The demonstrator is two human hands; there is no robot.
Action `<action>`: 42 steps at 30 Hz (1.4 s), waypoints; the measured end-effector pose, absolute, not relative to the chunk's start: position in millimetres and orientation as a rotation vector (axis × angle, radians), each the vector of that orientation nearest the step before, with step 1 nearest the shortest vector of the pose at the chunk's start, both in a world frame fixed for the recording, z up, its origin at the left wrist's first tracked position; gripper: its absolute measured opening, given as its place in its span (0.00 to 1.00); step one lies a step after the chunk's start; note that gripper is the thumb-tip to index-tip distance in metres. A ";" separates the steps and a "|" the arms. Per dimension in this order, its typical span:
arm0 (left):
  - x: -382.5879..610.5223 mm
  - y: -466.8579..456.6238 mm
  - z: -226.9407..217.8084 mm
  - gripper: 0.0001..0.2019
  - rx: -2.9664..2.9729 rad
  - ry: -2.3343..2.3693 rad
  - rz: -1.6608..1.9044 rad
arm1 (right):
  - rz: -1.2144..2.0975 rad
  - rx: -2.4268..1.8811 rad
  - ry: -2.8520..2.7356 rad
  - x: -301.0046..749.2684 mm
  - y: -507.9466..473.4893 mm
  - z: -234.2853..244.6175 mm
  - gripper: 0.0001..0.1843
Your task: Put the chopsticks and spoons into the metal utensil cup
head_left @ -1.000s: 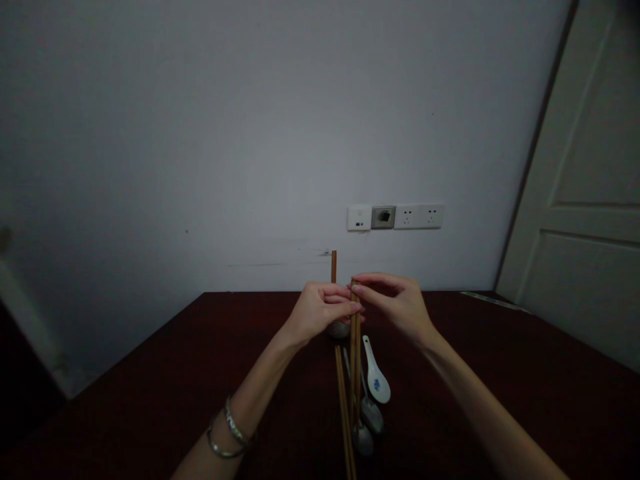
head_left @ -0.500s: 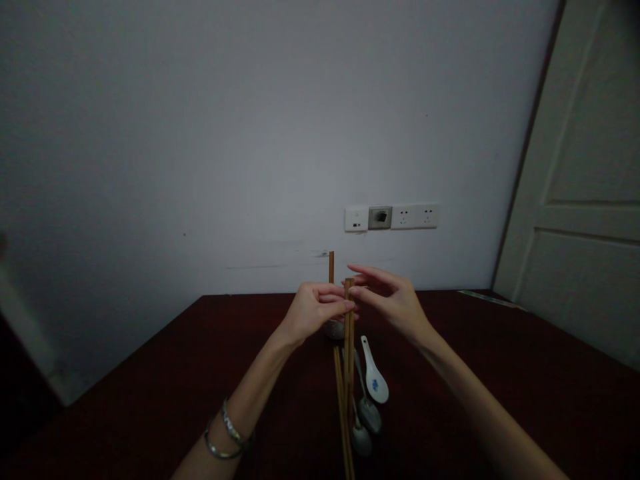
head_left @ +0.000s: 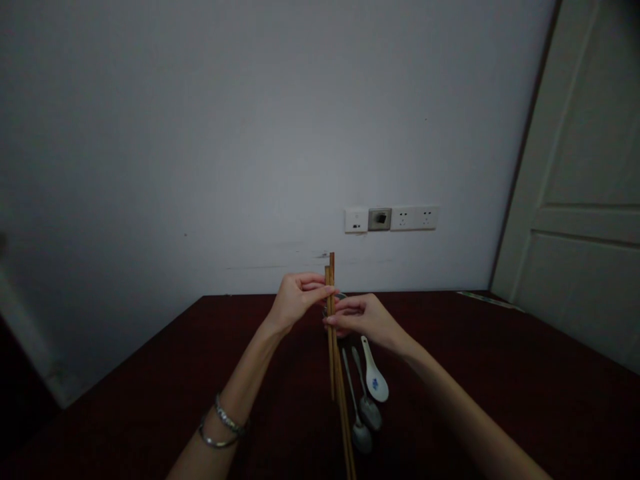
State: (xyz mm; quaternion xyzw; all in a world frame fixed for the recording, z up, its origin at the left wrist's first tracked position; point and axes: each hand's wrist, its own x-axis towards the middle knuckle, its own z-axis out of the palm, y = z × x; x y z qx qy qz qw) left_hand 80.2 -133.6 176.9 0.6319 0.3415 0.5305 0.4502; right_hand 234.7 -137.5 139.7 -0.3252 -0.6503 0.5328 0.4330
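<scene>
My left hand (head_left: 297, 300) is closed around the upper part of upright wooden chopsticks (head_left: 331, 367). Lower down, the fingers of my right hand (head_left: 367, 320) pinch the same chopsticks from the right. One chopstick top rises higher than the others; whether it belongs to the held bunch or stands behind it, I cannot tell. A container (head_left: 341, 295) behind the fingers shows only a bit of its rim. Below the hands, more chopsticks (head_left: 347, 427) lie on the table. Beside them are two metal spoons (head_left: 362, 438) and a white ceramic spoon (head_left: 377, 383) with a blue mark.
The dark red table (head_left: 240, 373) reaches back to a pale wall (head_left: 250, 133). Sockets and a switch (head_left: 380, 219) are set in the wall. A thin flat strip (head_left: 490, 301) lies at the far right edge, near a door (head_left: 585, 200).
Both hands have shifted left with the chopsticks, in line with the taller chopstick top. My right hand has come down along them. The spoons lie where they were.
</scene>
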 end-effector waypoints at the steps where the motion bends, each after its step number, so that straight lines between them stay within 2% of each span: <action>1: 79.9 -132.5 176.0 0.13 1.561 0.841 1.302 | 1.317 -0.813 -1.606 232.2 -137.1 138.0 0.17; 21: 79.8 -112.7 158.7 0.14 1.549 0.835 1.190 | 1.396 -0.804 -1.605 236.0 -119.8 120.2 0.19; 27: 75.3 -110.4 158.8 0.24 1.531 0.770 1.174 | 1.413 -0.825 -1.602 240.9 -117.0 120.9 0.19; 30: 65.9 -99.3 155.9 0.22 1.487 0.776 1.202 | 1.407 -0.821 -1.586 247.0 -111.2 121.2 0.20; 34: 47.5 -65.2 131.8 0.18 1.335 0.936 1.242 | 1.302 -0.838 -1.506 257.1 -93.0 132.3 0.20; 42: 4.1 -2.7 37.1 0.07 0.914 1.183 1.448 | 0.941 -0.816 -1.398 259.9 -28.4 188.4 0.11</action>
